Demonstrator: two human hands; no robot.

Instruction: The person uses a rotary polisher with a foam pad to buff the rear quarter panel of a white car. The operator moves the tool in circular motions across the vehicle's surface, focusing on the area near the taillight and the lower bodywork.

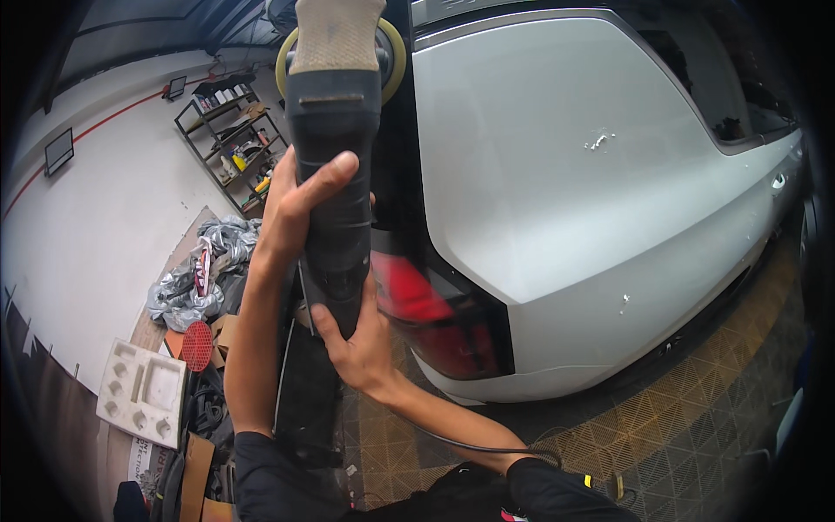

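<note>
We hold our left hand (294,202) above our right hand (364,346), left of frame centre, both curled in a grip.

Left hand (296,204) wrapped round middle of black power polisher (333,113), thumb across body; right hand (364,348) gripping its lower end. Polisher upright in view, yellow-edged disc (398,65) at top, contact with car unclear. At right, pale car (513,209) with red tail light (444,322), 2 patches of white dabs (598,141) on side. At left, shelving unit (230,139), 2 dark rectangular panels (59,151) on white wall (78,226), crumpled silver sheeting (187,287), red disc (197,345), off-white moulded tray (143,421). Grid-patterned floor (661,426) below.
</note>
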